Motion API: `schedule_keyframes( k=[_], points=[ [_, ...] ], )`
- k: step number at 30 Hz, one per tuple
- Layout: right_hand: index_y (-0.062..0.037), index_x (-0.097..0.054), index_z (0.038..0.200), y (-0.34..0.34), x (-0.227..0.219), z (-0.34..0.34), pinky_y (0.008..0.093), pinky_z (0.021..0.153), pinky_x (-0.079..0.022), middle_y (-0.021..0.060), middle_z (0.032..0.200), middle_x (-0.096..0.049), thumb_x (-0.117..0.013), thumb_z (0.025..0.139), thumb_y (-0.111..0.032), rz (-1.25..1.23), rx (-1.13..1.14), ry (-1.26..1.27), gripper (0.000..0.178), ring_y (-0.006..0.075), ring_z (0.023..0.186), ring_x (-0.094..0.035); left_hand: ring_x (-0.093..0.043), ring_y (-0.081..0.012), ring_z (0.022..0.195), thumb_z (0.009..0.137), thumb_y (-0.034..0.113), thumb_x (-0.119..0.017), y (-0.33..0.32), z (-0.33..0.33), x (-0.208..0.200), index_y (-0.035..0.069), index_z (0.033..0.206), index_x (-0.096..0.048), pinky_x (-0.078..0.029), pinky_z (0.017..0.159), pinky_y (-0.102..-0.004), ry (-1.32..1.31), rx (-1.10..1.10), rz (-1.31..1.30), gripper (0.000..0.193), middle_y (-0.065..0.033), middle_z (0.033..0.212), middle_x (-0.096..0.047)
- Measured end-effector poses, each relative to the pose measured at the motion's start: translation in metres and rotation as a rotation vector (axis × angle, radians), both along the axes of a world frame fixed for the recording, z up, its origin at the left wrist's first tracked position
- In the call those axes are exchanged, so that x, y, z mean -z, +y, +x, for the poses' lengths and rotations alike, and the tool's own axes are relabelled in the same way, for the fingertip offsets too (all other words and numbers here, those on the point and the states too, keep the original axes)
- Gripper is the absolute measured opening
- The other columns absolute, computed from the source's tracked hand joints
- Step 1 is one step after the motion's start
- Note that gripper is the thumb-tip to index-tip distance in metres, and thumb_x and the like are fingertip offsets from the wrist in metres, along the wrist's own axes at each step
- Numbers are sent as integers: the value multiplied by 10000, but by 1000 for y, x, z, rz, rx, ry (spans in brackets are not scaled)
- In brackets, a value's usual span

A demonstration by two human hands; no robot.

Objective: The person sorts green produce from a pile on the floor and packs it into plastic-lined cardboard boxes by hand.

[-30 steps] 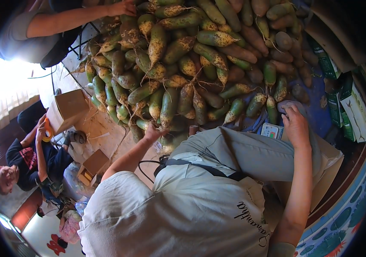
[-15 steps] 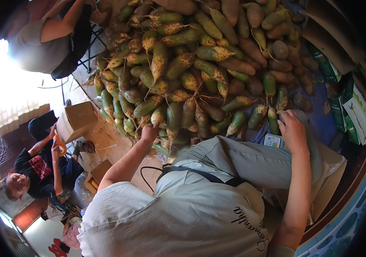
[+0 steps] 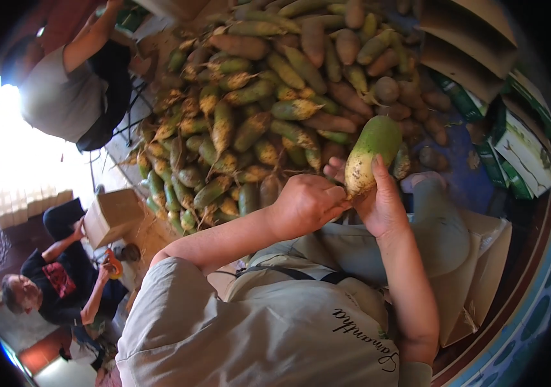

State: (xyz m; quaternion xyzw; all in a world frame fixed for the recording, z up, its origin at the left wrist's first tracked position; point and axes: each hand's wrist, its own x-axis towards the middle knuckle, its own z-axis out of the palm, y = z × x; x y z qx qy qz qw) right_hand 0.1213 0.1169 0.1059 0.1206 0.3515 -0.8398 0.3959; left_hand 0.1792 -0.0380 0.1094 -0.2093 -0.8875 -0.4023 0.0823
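Observation:
A large green radish (image 3: 373,149), pale yellow and soil-specked toward its lower end, is raised in front of me with its green end pointing away. My right hand (image 3: 384,208) cradles it from below and the right side, thumb along its skin. At the narrow root end, my left hand (image 3: 304,208) is closed, fingertips pinching the tip; the thin root itself is mostly hidden by the fingers. Beyond both hands spreads a big heap of green radishes (image 3: 250,132), many with muddy yellow ends and stringy roots.
Cardboard boxes (image 3: 482,271) lie by my right leg. Green-and-white cartons (image 3: 523,151) stand at the far right. On the left, a seated person holds an orange tape roll (image 3: 114,266) near a cardboard box (image 3: 114,216). Another person (image 3: 69,90) sits at the upper left.
Both hands have come together from the heap's edge and my knee. A radish is now held up between them. The left-side person's tape roll has moved lower.

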Motion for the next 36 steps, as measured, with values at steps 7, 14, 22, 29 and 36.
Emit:
schedule_keyframes(
  k=[7,14,22,29,36],
  points=[
    [-47,-432,1167,53,-29,-22,269,765,-452,51,999,-530,-665,705,-45,322,37,446,517,126,888,-528,-588,-311,822,801,215,-588,7,-54,-3,8,975,-581,-468,720,-364,-298,-73,194,271,-166,911,-587],
    [-44,-425,1200,74,-56,-30,340,844,-437,114,1101,-518,-687,611,-67,1126,-42,1271,645,275,1026,-532,-549,-180,945,908,253,-488,52,-96,-50,-26,1109,-539,-414,879,-305,-452,20,1142,348,-90,1010,-592],
    [-69,-450,1186,102,-76,-35,384,756,-445,129,966,-498,-650,590,-33,1469,33,1445,630,314,916,-515,-589,-215,932,925,175,-453,82,-126,-45,-50,1044,-551,-471,852,-339,-539,40,1218,273,-144,992,-612],
    [-80,-503,1146,145,-86,-43,382,694,-440,125,936,-485,-642,587,-26,1870,163,1575,579,297,850,-497,-588,-163,885,909,270,-500,88,-158,-26,-7,1095,-535,-485,722,-287,-657,-113,967,336,-82,964,-616],
    [-42,-437,1175,164,-84,-42,395,762,-443,141,990,-506,-732,539,-20,1781,246,1597,701,322,900,-517,-588,-204,945,939,273,-430,123,-153,-43,-22,1133,-495,-499,798,-371,-904,227,1151,359,-102,1073,-580]
  ],
)
